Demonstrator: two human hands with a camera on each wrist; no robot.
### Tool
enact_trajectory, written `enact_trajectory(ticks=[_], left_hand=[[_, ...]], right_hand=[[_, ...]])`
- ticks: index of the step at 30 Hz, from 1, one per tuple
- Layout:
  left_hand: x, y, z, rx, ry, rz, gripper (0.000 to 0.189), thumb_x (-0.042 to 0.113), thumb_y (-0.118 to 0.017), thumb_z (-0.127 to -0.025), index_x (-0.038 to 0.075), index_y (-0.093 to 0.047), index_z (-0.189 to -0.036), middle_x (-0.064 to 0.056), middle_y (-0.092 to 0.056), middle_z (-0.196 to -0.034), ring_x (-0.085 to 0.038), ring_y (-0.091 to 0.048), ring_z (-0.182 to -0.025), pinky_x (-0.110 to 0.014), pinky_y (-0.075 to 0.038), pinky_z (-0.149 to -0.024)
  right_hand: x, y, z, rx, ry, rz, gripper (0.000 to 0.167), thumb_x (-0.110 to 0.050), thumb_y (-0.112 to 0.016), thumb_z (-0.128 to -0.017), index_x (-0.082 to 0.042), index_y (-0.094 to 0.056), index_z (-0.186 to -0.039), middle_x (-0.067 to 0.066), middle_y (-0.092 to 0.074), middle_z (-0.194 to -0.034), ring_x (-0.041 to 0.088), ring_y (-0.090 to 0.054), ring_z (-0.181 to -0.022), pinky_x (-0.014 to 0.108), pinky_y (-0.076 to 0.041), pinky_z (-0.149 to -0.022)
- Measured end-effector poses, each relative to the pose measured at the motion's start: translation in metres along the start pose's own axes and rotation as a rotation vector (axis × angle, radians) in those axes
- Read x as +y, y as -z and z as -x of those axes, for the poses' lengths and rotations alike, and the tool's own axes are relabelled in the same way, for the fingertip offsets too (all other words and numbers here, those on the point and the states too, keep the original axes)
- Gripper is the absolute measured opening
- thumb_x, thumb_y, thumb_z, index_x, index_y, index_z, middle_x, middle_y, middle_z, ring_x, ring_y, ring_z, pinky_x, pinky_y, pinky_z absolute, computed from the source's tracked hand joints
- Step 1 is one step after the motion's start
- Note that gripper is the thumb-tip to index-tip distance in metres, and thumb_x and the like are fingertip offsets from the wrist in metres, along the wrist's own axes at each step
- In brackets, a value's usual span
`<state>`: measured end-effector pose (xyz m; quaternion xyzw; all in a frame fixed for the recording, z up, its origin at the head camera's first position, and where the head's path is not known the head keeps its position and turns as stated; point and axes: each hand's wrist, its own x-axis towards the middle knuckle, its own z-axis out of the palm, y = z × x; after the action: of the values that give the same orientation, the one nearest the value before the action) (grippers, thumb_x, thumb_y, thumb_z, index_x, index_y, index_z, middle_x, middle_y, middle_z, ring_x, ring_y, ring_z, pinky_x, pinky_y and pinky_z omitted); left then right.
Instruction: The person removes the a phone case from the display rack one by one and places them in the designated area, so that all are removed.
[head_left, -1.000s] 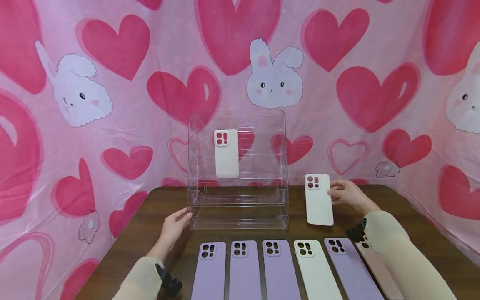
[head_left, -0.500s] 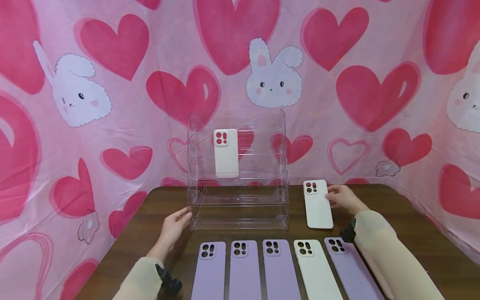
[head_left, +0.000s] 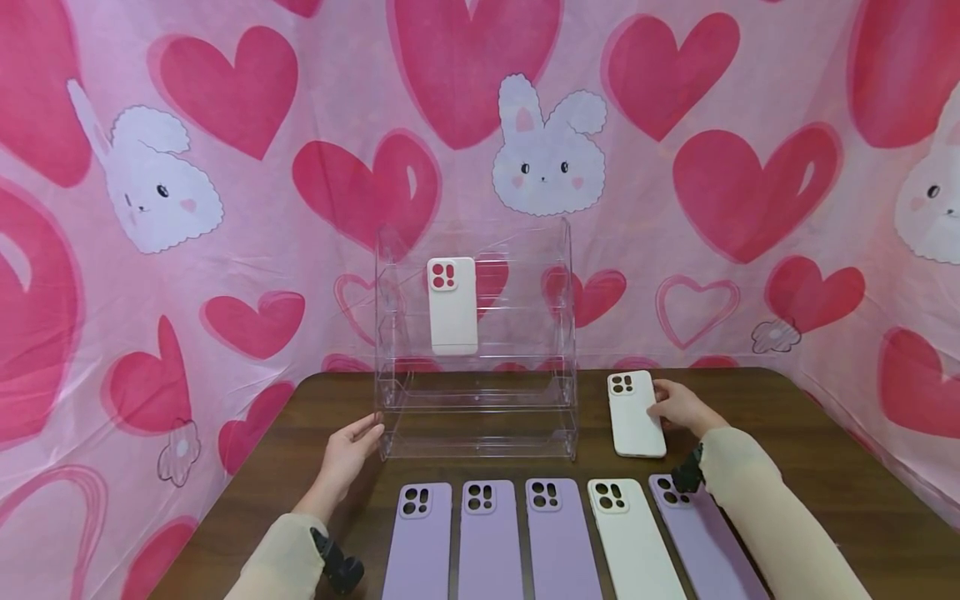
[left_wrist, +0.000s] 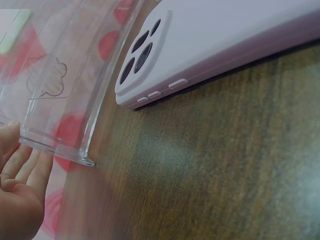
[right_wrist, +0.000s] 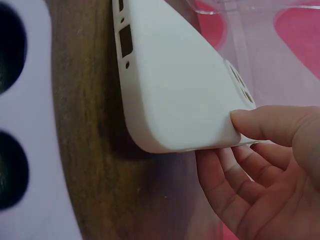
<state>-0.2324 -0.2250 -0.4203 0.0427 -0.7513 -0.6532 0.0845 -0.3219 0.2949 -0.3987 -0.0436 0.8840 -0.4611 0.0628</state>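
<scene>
My right hand (head_left: pixel 681 407) pinches a white phone case (head_left: pixel 632 421) by its right edge, thumb on the back and fingers underneath. The case leans back, camera cutouts at the top, its lower end close over the table. In the right wrist view the port holes on the bottom edge of the white phone case (right_wrist: pixel 175 90) show. My left hand (head_left: pixel 348 454) holds the left side edge of a clear acrylic tiered stand (head_left: pixel 476 402); in the left wrist view the thumb and fingers of the left hand (left_wrist: pixel 20 190) meet at that edge. Another white case (head_left: pixel 453 312) stands upright on an upper tier.
Along the front of the brown table (head_left: pixel 300 425) lie purple phone cases (head_left: pixel 420 550) in a row, with a white phone case (head_left: pixel 637 542) among them. My right sleeve (head_left: pixel 772 500) overlaps the rightmost purple case (head_left: pixel 708 542). A pink heart-print cloth (head_left: pixel 480 192) hangs behind.
The white case in my right hand has come down and tilted further back. My right forearm has moved left, now hiding the pink case at the right end. My left hand stays put.
</scene>
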Motion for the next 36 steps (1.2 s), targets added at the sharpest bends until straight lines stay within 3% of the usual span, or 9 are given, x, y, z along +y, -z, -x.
enact_trajectory(ticks=[5, 12, 19, 36], left_hand=[[0.0, 0.0, 0.001, 0.002, 0.0, 0.0, 0.043, 0.008, -0.053, -0.093, -0.011, -0.043, -0.13, -0.023, -0.045, -0.132, -0.034, -0.046, -0.117, -0.035, -0.042, -0.093], [0.0, 0.0, 0.001, -0.006, -0.001, -0.01, 0.043, 0.008, -0.052, -0.094, -0.011, -0.042, -0.131, -0.023, -0.044, -0.132, -0.034, -0.046, -0.118, -0.035, -0.042, -0.093], [0.003, 0.0, 0.002, -0.004, 0.001, -0.013, 0.042, 0.009, -0.052, -0.094, -0.011, -0.043, -0.13, -0.022, -0.045, -0.132, -0.034, -0.046, -0.117, -0.036, -0.042, -0.093], [0.002, -0.002, 0.0, 0.014, -0.001, -0.013, 0.042, 0.008, -0.053, -0.093, -0.011, -0.044, -0.129, -0.023, -0.046, -0.13, -0.032, -0.048, -0.116, -0.032, -0.046, -0.09]], right_hand=[[0.004, -0.002, 0.0, -0.012, -0.025, 0.018, 0.062, 0.004, -0.056, -0.082, 0.022, -0.022, -0.13, 0.032, -0.047, -0.107, 0.032, -0.054, -0.09, 0.044, -0.055, -0.068], [0.014, -0.005, -0.005, -0.018, -0.025, 0.062, 0.055, 0.007, -0.056, -0.081, 0.026, -0.028, -0.125, 0.031, -0.053, -0.1, 0.025, -0.057, -0.082, 0.042, -0.055, -0.067], [0.012, -0.006, -0.005, -0.053, -0.017, 0.085, 0.055, 0.007, -0.055, -0.082, 0.024, -0.028, -0.127, 0.038, -0.047, -0.116, 0.031, -0.056, -0.091, 0.042, -0.054, -0.069], [0.013, -0.007, -0.004, -0.05, -0.015, 0.116, 0.052, 0.008, -0.057, -0.082, 0.022, -0.034, -0.126, 0.036, -0.048, -0.116, 0.034, -0.055, -0.095, 0.042, -0.054, -0.072]])
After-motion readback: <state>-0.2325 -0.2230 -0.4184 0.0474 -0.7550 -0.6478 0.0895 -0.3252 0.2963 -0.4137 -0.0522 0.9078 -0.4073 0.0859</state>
